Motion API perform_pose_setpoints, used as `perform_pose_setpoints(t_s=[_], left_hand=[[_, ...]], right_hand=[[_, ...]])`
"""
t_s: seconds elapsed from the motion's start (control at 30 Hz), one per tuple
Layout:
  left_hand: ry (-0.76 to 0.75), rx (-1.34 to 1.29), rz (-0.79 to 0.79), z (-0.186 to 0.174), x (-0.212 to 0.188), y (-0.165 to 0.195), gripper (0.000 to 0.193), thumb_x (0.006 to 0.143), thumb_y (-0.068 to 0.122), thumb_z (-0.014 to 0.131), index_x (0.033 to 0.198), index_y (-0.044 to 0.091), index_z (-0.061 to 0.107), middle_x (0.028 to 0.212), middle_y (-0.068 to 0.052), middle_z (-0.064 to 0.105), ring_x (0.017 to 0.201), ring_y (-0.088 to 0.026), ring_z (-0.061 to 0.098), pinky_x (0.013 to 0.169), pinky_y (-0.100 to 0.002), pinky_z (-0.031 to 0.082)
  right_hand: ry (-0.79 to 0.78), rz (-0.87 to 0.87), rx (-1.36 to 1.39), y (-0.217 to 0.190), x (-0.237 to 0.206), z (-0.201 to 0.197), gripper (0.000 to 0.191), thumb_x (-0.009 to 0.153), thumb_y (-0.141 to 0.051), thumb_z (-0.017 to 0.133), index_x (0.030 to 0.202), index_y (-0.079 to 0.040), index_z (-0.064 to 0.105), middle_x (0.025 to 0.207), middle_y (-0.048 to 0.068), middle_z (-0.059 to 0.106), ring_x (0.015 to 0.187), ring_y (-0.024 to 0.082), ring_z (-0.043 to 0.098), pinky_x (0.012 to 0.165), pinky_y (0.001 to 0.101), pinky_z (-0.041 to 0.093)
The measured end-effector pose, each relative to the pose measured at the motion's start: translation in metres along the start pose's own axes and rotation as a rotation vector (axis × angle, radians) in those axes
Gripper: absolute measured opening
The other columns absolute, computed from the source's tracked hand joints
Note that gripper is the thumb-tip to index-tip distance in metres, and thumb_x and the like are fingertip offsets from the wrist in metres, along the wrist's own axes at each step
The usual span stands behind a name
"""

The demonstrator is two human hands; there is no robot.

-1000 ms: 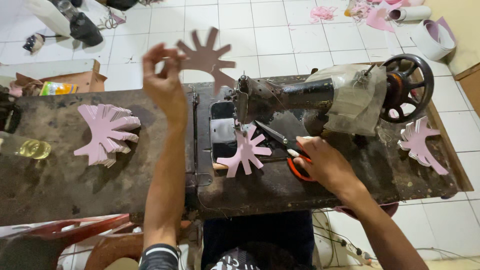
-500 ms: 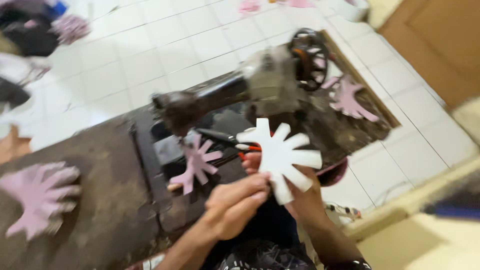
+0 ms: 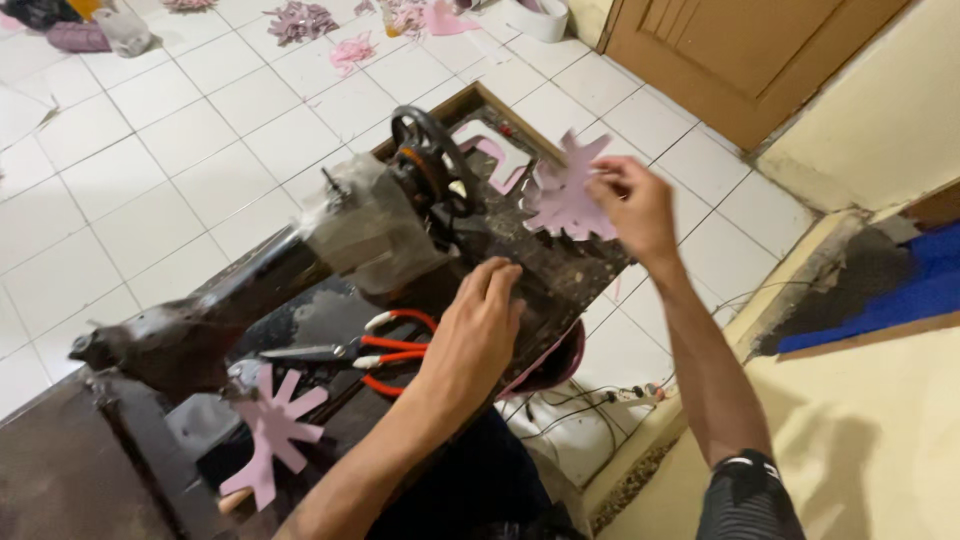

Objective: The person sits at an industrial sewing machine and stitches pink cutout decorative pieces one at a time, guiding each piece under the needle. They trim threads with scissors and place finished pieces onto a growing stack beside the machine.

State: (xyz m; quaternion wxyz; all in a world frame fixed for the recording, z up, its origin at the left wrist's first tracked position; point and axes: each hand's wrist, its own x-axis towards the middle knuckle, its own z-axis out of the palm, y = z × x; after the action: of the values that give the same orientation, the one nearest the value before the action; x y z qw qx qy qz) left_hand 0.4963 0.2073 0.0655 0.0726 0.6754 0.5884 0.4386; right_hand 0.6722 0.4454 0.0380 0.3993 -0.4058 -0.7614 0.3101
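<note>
Item: pink star-shaped cutout (image 3: 568, 195), pinched in your right hand (image 3: 632, 205) over the bench's far right corner. Left hand (image 3: 470, 335), loosely curled and empty, rests beside red-handled scissors (image 3: 375, 352).

Dark worn wooden bench (image 3: 60, 480): bare strip at near-left, open to reach. Black old sewing machine (image 3: 300, 270) blocks the middle; its black handwheel (image 3: 430, 160) crowds the far end. Red-handled scissors (image 3: 385, 350) lie just beside the left hand (image 3: 475, 335). White tiled floor (image 3: 150, 150) beyond is mostly open.
</note>
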Motion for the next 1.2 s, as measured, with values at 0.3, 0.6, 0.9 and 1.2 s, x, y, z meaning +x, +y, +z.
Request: perform_pose_setpoints(t_s=[0.3, 0.6, 0.9, 1.2], left_hand=[[-0.199, 0.262, -0.094, 0.091, 0.089, -0.068, 0.022, 0.084, -0.005, 0.059, 0.106, -0.010, 0.058, 0.109, -0.029, 0.060, 0.100, -0.043, 0.063, 0.080, -0.048, 0.055], [-0.393, 0.328, -0.355, 0.173, 0.149, -0.133, 0.025, 0.081, 0.023, 0.075, 0.084, 0.000, 0.067, 0.088, -0.024, 0.067, 0.083, -0.039, 0.069, 0.074, -0.045, 0.060], [-0.134, 0.279, -0.133, 0.182, 0.139, -0.141, 0.054, 0.058, 0.019, 0.090, 0.094, -0.004, 0.057, 0.088, -0.025, 0.065, 0.084, -0.043, 0.067, 0.072, -0.047, 0.057], [-0.311, 0.343, -0.364, 0.171, 0.150, -0.132, 0.078, 0.061, 0.031, 0.098, 0.110, -0.009, 0.052, 0.100, -0.027, 0.064, 0.095, -0.040, 0.067, 0.079, -0.043, 0.059]], right_hand=[[-0.101, 0.096, -0.187, 0.079, 0.018, 0.010, 0.035, 0.099, -0.027, 0.067, 0.128, -0.007, 0.070, 0.111, 0.015, 0.078, 0.100, 0.023, 0.077, 0.090, 0.0347, 0.059], [-0.249, -0.180, -0.380, 0.092, 0.009, -0.017, 0.028, 0.094, -0.022, 0.075, 0.117, -0.007, 0.073, 0.114, 0.015, 0.075, 0.101, 0.031, 0.072, 0.090, 0.0386, 0.056], [-0.139, -0.147, -0.415, 0.082, 0.006, -0.011, 0.029, 0.085, -0.014, 0.077, 0.113, -0.009, 0.077, 0.106, 0.013, 0.076, 0.093, 0.032, 0.072, 0.084, 0.0392, 0.057], [-0.111, -0.070, -0.312, 0.083, 0.005, -0.009, 0.028, 0.083, -0.013, 0.076, 0.111, -0.010, 0.078, 0.109, 0.010, 0.077, 0.094, 0.027, 0.073, 0.085, 0.0361, 0.058]])
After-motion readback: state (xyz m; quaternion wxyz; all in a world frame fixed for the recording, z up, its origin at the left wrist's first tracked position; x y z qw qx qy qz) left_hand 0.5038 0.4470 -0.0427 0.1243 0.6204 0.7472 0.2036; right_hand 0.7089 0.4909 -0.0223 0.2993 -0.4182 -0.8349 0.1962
